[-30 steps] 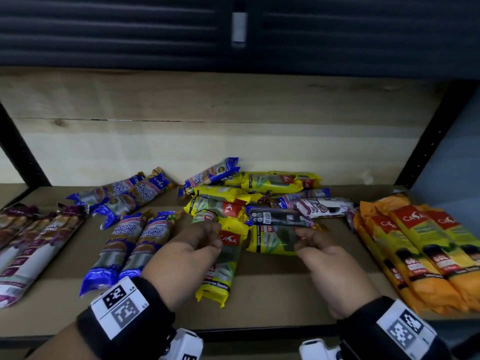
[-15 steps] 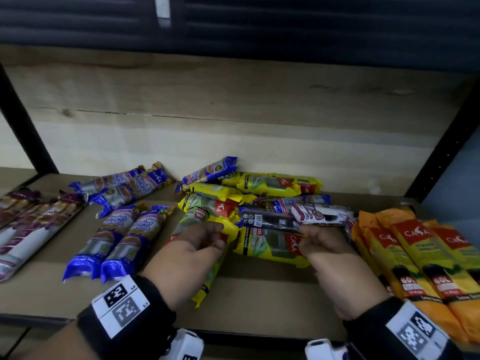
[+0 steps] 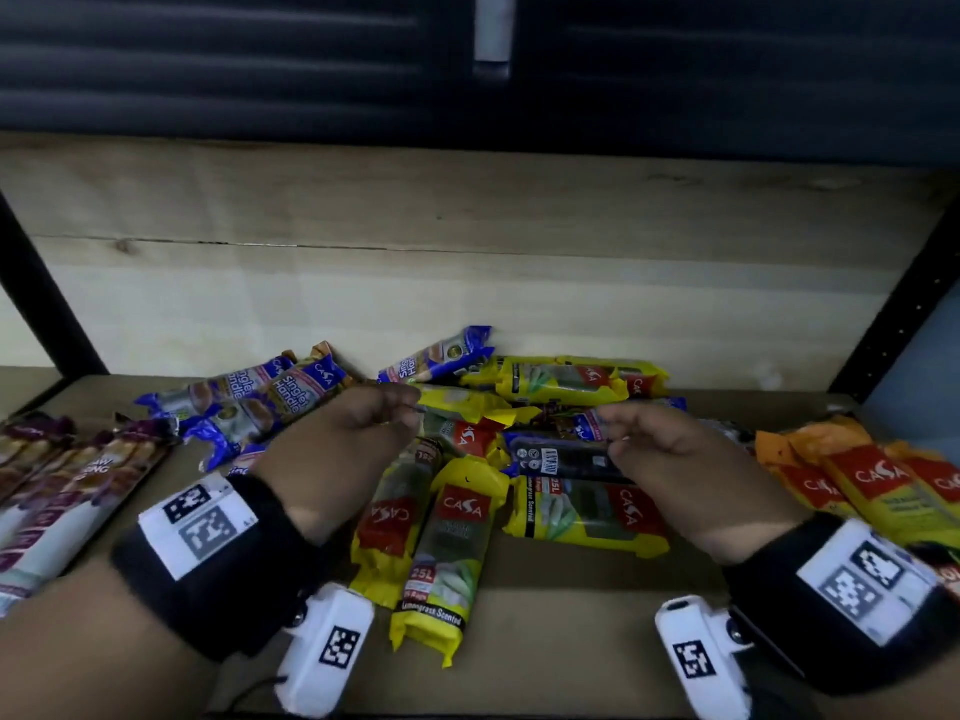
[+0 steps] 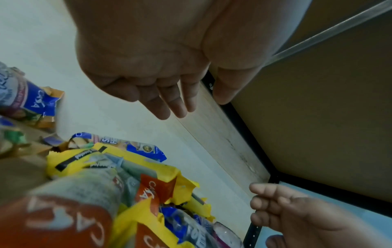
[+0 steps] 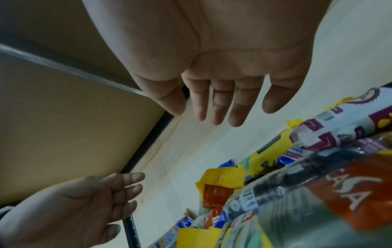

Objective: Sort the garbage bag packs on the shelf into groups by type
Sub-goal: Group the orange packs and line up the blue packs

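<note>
Left hand [image 4: 169, 55] above, fingers [image 4: 163, 107] relaxed, holding nothing. Yellow packs [image 4: 135, 167] heaped below, a blue pack [image 4: 146, 149] behind. Right hand [image 4: 297, 214] at lower right, fingers loosely curled.

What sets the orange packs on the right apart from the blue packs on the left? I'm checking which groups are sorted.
The orange packs lie side by side in a close row at the shelf's right end; the blue packs lie looser, at mixed angles, and one more blue pack sits apart by the back wall. Orange wrappers carry a red label panel; blue ones read "Singlet Handle". Both show the CASA brand and neither is being touched.
</note>
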